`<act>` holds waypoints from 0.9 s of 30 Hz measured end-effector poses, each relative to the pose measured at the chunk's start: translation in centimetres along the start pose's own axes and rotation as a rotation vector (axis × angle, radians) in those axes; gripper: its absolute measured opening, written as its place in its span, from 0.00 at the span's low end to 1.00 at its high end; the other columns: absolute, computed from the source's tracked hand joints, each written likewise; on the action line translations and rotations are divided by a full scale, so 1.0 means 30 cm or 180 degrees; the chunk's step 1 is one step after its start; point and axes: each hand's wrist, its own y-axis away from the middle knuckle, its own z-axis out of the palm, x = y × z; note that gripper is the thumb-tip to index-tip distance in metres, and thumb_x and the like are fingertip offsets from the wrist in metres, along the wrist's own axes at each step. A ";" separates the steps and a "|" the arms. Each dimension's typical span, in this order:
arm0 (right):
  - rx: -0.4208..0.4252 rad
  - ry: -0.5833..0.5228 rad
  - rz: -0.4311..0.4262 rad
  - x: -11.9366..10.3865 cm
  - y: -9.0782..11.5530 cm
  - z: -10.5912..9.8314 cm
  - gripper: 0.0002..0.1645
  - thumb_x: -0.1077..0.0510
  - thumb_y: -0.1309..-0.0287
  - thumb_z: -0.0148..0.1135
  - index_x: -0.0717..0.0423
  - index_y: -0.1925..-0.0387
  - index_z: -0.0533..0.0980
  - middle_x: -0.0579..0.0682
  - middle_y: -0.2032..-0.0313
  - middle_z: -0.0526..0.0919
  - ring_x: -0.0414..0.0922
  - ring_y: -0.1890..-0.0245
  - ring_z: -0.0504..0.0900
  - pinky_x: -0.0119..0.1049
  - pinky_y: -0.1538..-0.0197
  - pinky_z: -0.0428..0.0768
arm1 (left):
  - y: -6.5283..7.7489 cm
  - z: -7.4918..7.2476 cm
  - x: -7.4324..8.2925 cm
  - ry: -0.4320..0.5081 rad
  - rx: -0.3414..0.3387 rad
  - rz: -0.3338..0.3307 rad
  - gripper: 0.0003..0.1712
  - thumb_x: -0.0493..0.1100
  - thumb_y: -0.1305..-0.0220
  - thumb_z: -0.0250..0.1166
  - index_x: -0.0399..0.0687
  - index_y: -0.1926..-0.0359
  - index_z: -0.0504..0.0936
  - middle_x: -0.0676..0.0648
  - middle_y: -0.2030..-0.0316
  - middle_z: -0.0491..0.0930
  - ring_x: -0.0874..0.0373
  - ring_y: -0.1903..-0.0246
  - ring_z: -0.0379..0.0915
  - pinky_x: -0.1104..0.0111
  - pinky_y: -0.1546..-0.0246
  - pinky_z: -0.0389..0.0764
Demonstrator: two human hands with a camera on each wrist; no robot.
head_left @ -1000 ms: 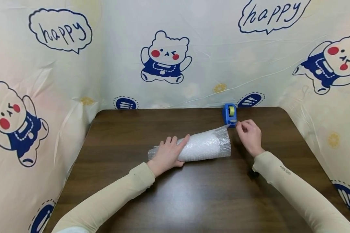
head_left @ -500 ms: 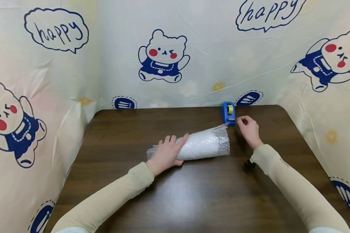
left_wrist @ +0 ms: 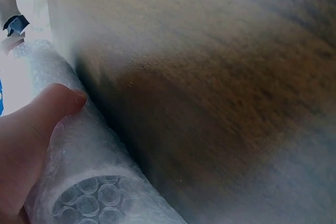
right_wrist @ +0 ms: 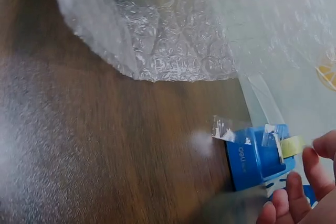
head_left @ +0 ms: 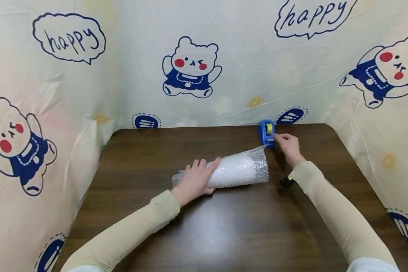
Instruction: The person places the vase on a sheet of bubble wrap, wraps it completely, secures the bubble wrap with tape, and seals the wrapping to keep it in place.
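Observation:
A white roll of bubble wrap (head_left: pixel 238 170) lies slanted across the table, its clear end flaring at the right. My left hand (head_left: pixel 195 179) grips its left part, with the thumb along the near side; the left wrist view shows that thumb (left_wrist: pixel 58 100) on the wrap. My right hand (head_left: pixel 289 145) is at a blue tape dispenser (head_left: pixel 266 135) behind the roll's right end. In the right wrist view its thumb and index fingertips (right_wrist: pixel 310 163) come together right beside the yellow tape roll (right_wrist: pixel 292 146). I cannot tell whether tape is between them. Short clear tape pieces (right_wrist: pixel 223 129) stick to the dispenser's front.
The brown wooden table (head_left: pixel 204 226) has its back edge close behind the dispenser. Printed cloth (head_left: pixel 190 22) hangs around the back and sides. A corner of bubble wrap points at the dispenser. A small black thing (head_left: pixel 287 183) sits under my right wrist.
My right hand has moved slightly up and left, from beside the dispenser onto its right front side. The left hand and the bubble wrap roll stay in place.

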 end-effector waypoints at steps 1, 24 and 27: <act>-0.0012 0.0050 -0.0019 -0.002 0.000 0.002 0.31 0.41 0.26 0.58 0.65 0.40 0.78 0.51 0.56 0.76 0.44 0.62 0.71 0.37 0.56 0.73 | 0.001 -0.001 -0.001 -0.0015 0.0019 -0.0010 0.63 0.68 0.48 0.77 0.54 0.19 0.57 0.37 0.53 0.77 0.42 0.59 0.74 0.53 0.70 0.79; -0.0292 -0.0869 0.0194 0.012 -0.007 0.041 0.19 0.52 0.23 0.56 0.64 0.45 0.72 0.52 0.56 0.78 0.34 0.70 0.82 0.28 0.60 0.84 | 0.004 0.001 0.009 0.0008 0.0054 -0.0019 0.64 0.69 0.51 0.78 0.53 0.19 0.58 0.38 0.53 0.77 0.43 0.59 0.73 0.54 0.71 0.78; -0.0206 -0.0444 0.0101 0.010 -0.008 0.040 0.26 0.47 0.22 0.55 0.66 0.40 0.73 0.54 0.52 0.77 0.37 0.63 0.78 0.30 0.54 0.80 | 0.001 -0.001 0.007 0.0028 0.0041 -0.0033 0.64 0.68 0.50 0.78 0.53 0.19 0.57 0.37 0.53 0.76 0.43 0.59 0.73 0.53 0.70 0.78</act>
